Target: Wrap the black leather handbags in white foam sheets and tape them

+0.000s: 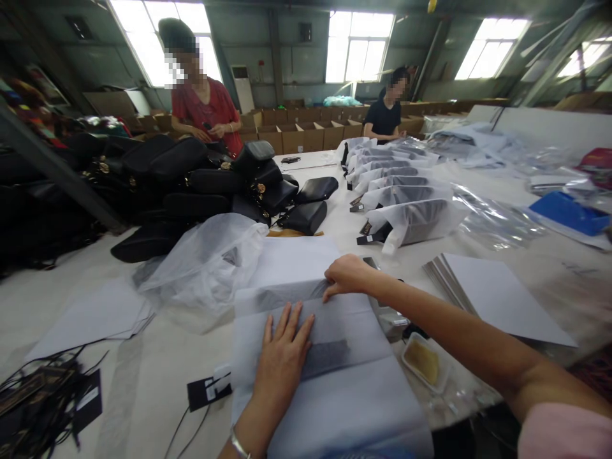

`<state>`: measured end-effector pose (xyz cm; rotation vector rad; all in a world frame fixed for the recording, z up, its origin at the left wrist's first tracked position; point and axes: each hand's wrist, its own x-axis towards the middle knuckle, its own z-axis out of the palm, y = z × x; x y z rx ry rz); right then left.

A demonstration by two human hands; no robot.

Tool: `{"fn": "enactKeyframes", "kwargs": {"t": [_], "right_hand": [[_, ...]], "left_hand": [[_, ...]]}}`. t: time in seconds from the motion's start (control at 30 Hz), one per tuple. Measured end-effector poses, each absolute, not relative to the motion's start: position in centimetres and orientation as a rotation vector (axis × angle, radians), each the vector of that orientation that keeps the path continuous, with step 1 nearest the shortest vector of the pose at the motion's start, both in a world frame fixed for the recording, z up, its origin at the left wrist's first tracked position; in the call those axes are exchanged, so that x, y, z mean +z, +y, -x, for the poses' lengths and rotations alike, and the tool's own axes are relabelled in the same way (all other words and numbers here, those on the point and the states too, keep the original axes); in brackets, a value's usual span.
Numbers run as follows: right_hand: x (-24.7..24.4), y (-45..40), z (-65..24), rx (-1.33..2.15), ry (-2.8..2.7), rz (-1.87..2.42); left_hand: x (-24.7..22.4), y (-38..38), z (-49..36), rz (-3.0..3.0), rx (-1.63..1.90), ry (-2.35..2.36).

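Left hand (284, 347): released, flat on sheet (354, 405).
Right hand (351, 275): curled at sheet's 12 o'clock edge; cannot tell if grasping.
Black bags (215, 182): 11 o'clock.

Packing workshop, heaped black handbags (217, 182), rows of cardboard boxes (313, 137), long worktable (176, 366)

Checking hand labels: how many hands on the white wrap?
2: left hand flat on the wrap, right hand curled near its far edge. No others show there.
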<state>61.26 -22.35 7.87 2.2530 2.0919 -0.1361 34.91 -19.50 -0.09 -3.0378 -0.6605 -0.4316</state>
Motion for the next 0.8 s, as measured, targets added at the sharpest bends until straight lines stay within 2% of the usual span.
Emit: {"fn": "enactKeyframes", "kwargs": {"t": [0.13,0.33,0.43,0.5,0.57,0.7,0.8], "right_hand": [[7.8,-25.4,-63.5,0.002,1.841,-2.575],[4.7,-36.1,-64.4,0.143,1.451,-3.188],[2.7,-39.8,-63.4,-0.238,1.215,-3.623],[1.7,-40.7,-62.5,-0.572,1.066,-3.786],[1.2,-40.6,-61.7,-0.751,0.998,-3.866],[1.1,-40.0,-60.6,-0.815,0.950,-4.017],[1.8,-40.6,-59.2,-0.699,0.962,-4.154]], "left_hand": [[-0.1,-19.5,-34.8,3.036,-0.433,-0.659],[-0.3,-19.5,-34.9,3.017,-0.451,-0.627],[-0.4,-19.4,-34.9,3.017,-0.454,-0.590],[-0.4,-19.4,-34.8,3.021,-0.461,-0.585],[-0.4,-19.4,-34.8,3.028,-0.466,-0.584],[-0.4,-19.3,-34.8,3.040,-0.466,-0.582],[-0.5,-19.3,-34.7,3.044,-0.460,-0.581]]}}
